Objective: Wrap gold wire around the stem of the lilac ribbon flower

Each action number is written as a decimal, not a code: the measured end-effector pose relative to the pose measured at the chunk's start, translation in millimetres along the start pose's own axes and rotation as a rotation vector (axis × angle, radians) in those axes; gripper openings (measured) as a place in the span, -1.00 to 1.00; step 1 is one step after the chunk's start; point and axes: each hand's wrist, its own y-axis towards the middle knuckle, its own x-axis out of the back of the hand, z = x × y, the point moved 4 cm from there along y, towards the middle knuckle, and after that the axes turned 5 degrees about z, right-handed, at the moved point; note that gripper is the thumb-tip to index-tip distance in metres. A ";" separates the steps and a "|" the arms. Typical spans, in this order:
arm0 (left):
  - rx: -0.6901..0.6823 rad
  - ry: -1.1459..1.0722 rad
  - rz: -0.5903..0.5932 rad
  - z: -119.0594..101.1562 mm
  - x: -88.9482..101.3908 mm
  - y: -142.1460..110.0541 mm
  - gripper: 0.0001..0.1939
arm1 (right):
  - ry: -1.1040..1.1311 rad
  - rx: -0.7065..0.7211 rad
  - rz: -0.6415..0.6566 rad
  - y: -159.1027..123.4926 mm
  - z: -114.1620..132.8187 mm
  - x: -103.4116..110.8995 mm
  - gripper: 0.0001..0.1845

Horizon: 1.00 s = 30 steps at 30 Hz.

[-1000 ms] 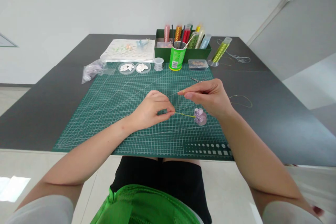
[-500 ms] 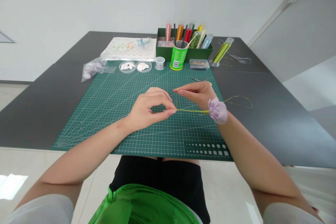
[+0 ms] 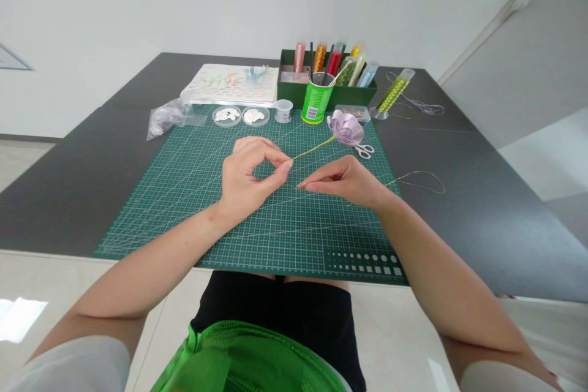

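My left hand [image 3: 255,168] pinches the lower end of a thin green stem [image 3: 315,149] between thumb and forefinger. At the stem's far end is a pale purple ribbon flower [image 3: 345,127], tilted up and to the right. My right hand [image 3: 344,180] is closed in a pinch just right of and below the left fingertips, apart from the stem. A fine yellow-green thread [image 3: 425,173] runs in a loop from behind the right wrist; its end at the right fingertips is too thin to see clearly. White-handled scissors [image 3: 365,151] lie below the flower.
A green cutting mat [image 3: 184,196] covers the middle of the dark table. Behind stand a green can of tools [image 3: 318,101], a dark green box [image 3: 291,95] of ribbon rolls, small dishes of white pieces [image 3: 226,115], a plastic bag [image 3: 165,119] and a green thread spool [image 3: 394,95].
The flower has swung up and away from my right wrist, its stem still in my left hand. My right hand has come down and left, uncovering the scissors.
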 end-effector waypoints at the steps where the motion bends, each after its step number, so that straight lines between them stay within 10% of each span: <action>1: -0.023 0.021 -0.012 0.1 0.3 0.2 -0.81 | 0.002 0.014 0.031 -0.4 2.1 -1.8 -0.65; 19: -0.044 0.238 0.052 10.4 -12.9 -3.5 -0.89 | -0.026 0.085 0.084 -4.8 10.7 -8.8 -0.60; 30: 0.448 -0.393 0.061 29.8 -14.0 -0.4 -0.86 | 0.184 -0.148 -0.017 9.4 -13.7 -15.0 -0.55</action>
